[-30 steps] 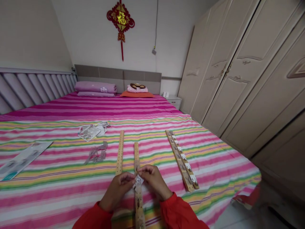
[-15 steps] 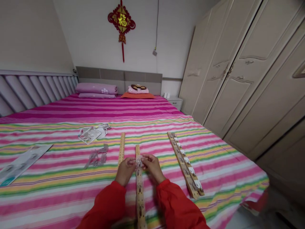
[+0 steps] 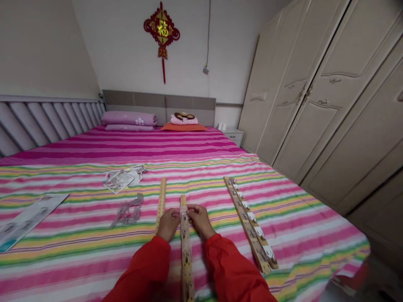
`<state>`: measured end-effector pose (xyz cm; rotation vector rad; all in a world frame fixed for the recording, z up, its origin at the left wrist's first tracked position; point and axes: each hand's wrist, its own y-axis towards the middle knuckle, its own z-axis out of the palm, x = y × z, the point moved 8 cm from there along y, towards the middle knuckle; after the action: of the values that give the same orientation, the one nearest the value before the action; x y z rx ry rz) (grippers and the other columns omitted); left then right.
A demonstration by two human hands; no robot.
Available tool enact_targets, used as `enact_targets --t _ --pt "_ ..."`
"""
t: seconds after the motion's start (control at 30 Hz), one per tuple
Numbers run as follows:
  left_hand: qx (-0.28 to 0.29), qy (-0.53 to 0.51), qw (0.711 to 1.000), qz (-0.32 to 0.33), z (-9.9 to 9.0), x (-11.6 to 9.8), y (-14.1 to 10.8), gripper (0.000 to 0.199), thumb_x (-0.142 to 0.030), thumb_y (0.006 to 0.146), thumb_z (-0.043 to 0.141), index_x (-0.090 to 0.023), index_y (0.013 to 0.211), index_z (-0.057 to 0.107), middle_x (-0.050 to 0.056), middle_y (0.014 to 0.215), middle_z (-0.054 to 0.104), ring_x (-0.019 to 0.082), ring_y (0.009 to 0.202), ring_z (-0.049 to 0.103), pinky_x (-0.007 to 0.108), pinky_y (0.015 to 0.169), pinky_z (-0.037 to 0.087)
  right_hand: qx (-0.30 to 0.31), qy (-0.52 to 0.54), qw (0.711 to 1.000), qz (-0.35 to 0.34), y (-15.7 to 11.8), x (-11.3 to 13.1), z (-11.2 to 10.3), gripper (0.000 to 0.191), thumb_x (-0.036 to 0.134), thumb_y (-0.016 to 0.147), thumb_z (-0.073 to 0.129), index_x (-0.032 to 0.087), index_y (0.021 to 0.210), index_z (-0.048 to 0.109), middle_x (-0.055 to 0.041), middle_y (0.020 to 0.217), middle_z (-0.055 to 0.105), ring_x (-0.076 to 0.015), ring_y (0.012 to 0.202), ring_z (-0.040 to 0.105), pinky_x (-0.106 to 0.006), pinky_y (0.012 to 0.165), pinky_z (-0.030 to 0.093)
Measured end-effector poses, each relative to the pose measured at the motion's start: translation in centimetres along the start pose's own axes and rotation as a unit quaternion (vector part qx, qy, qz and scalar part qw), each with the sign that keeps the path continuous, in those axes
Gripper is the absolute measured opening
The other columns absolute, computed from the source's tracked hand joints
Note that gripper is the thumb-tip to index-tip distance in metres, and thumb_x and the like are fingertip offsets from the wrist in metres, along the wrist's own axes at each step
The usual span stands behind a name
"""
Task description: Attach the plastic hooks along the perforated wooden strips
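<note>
A narrow wooden strip (image 3: 186,262) with rows of holes lies lengthwise in front of me, bearing several metal hooks on clear pads. Near its far end sits another clear adhesive hook (image 3: 183,212), with its square pad against the wood. My left hand (image 3: 169,223) pinches that pad's left edge, fingers closed. From the other side, my right hand (image 3: 200,219) grips its right edge between thumb and fingers. Just left of the left hand is a bare holed wooden strip (image 3: 161,199), partly covered by that hand.
Two wooden strips (image 3: 247,222) with white and clear hooks lie side by side at right. Crumpled clear plastic (image 3: 129,210) and a pile of packets (image 3: 122,178) are at left, beyond a long hook package (image 3: 30,220). All rest on the striped bedsheet (image 3: 94,260).
Both hands stay at the hook near the strip's far end, with the right fingers slightly more bunched over the pad. The view has shifted slightly.
</note>
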<state>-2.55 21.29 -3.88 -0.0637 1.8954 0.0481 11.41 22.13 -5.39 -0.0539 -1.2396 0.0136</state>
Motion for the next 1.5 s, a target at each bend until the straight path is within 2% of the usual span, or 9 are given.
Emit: enact_targets --t 0.47,0.6,0.7,0.8,0.97,1.07,1.17,1.3,1.5 --pt "-0.012 0.027 0.999 -0.013 0.1 0.8 0.0 0.010 -0.020 0.060 0.057 -0.016 0.067 0.062 -0.001 0.059 0.063 0.016 0.062 0.061 0.025 0.061 0.046 -0.018 -0.026 0.999 0.001 0.7 -1.4 -0.5 0.027 0.026 0.051 0.066 0.014 0.075 0.071 0.0060 0.048 0.054 -0.0082 0.043 0.042 -0.021 0.043 0.031" --pt "-0.033 0.041 0.998 -0.021 -0.1 0.9 0.0 0.029 -0.015 0.060 0.057 -0.013 0.087 0.066 -0.004 0.055 0.058 0.014 0.057 0.057 0.024 0.058 0.043 -0.021 -0.032 0.999 -0.005 0.9 -1.9 -0.6 0.026 0.028 0.052 0.066 0.014 0.073 0.071 0.0060 0.047 0.053 -0.0086 0.043 0.042 -0.022 0.043 0.032" --pt "-0.009 0.039 0.999 -0.007 0.3 0.6 -0.1 0.045 -0.016 0.063 0.056 -0.012 0.108 0.064 -0.003 0.057 0.060 0.014 0.055 0.056 0.024 0.057 0.043 -0.024 -0.038 0.999 -0.015 1.1 -2.1 -0.9 0.029 0.027 0.052 0.068 0.015 0.078 0.073 0.0080 0.044 0.049 -0.0084 0.042 0.040 -0.022 0.044 0.033" --pt "0.005 0.062 0.998 0.011 0.4 0.4 -0.1 0.045 -0.017 0.065 0.055 -0.011 0.108 0.067 0.001 0.064 0.066 0.016 0.061 0.058 0.027 0.062 0.045 -0.018 -0.075 0.996 -0.034 1.0 -2.1 -1.0 0.032 0.030 0.056 0.069 0.017 0.085 0.074 0.0050 0.050 0.056 -0.0112 0.047 0.046 -0.024 0.047 0.038" --pt "0.045 0.061 0.997 0.033 1.1 0.3 0.3 0.037 -0.018 0.066 0.052 -0.014 0.098 0.072 0.005 0.079 0.073 0.022 0.082 0.064 0.032 0.078 0.047 0.039 -0.142 0.986 -0.078 0.8 -1.2 -0.3 0.025 0.036 0.063 0.066 0.022 0.080 0.076 -0.0025 0.071 0.070 -0.0213 0.074 0.061 -0.034 0.066 0.049" --pt "0.072 0.041 0.996 0.035 1.7 0.5 0.5 0.036 -0.019 0.066 0.053 -0.016 0.095 0.073 0.003 0.078 0.074 0.024 0.087 0.064 0.034 0.083 0.047 0.119 -0.155 0.977 -0.079 0.4 -0.7 0.8 0.025 0.035 0.066 0.063 0.022 0.081 0.076 -0.0003 0.067 0.069 -0.0197 0.070 0.060 -0.035 0.070 0.048" --pt "0.094 0.003 0.995 0.037 2.3 0.6 0.5 0.035 -0.025 0.066 0.057 -0.014 0.095 0.073 0.003 0.075 0.074 0.024 0.086 0.064 0.035 0.082 0.047 0.167 -0.145 0.973 -0.067 0.1 -0.3 1.5 0.025 0.035 0.064 0.065 0.021 0.081 0.076 0.0018 0.064 0.068 -0.0170 0.065 0.057 -0.033 0.070 0.046" --pt "0.107 -0.017 0.993 0.042 2.6 0.8 0.6 0.035 -0.033 0.068 0.060 -0.012 0.091 0.074 0.006 0.079 0.074 0.024 0.083 0.064 0.035 0.079 0.048 0.191 -0.129 0.972 -0.036 -0.1 -0.2 1.9 0.026 0.035 0.061 0.069 0.019 0.080 0.075 0.0026 0.064 0.067 -0.0156 0.064 0.056 -0.031 0.070 0.045" --pt "0.109 0.003 0.994 0.026 2.8 1.3 0.8 0.029 -0.032 0.071 0.059 -0.013 0.087 0.074 0.003 0.071 0.072 0.023 0.081 0.063 0.034 0.076 0.049 0.203 -0.110 0.973 -0.008 -0.1 -0.8 2.2 0.027 0.038 0.057 0.075 0.019 0.076 0.075 0.0015 0.062 0.067 -0.0172 0.067 0.058 -0.030 0.067 0.045"
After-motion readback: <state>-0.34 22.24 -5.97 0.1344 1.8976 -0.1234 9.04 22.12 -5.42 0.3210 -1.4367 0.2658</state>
